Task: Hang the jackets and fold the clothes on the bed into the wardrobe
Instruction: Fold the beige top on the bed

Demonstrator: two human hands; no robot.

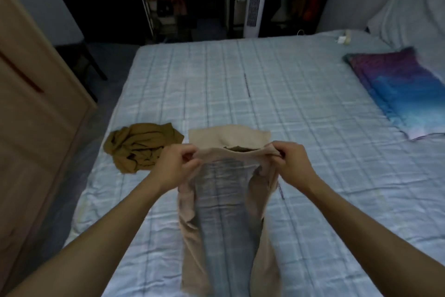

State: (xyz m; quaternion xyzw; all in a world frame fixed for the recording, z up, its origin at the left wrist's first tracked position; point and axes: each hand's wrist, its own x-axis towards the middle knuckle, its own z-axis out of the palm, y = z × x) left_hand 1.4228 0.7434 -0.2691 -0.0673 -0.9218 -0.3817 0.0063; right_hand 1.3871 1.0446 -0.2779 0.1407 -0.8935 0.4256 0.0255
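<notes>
Both hands hold up a thin beige garment (226,212) by its top edge above the near part of the bed (240,80). The left hand (177,164) pinches the left corner with curled fingers, and the right hand (292,160) grips the right corner the same way. The cloth hangs down between the forearms, sheer enough that the checked bedcover shows through its middle. Just behind the hands a flat beige piece (228,137) lies on the bed; I cannot tell whether it belongs to the same garment. A crumpled mustard garment (142,147) lies on the bed to its left, near the edge. A purple and blue pillow (397,94) rests on the far right. A wooden wardrobe door (36,116) stands at the left.
</notes>
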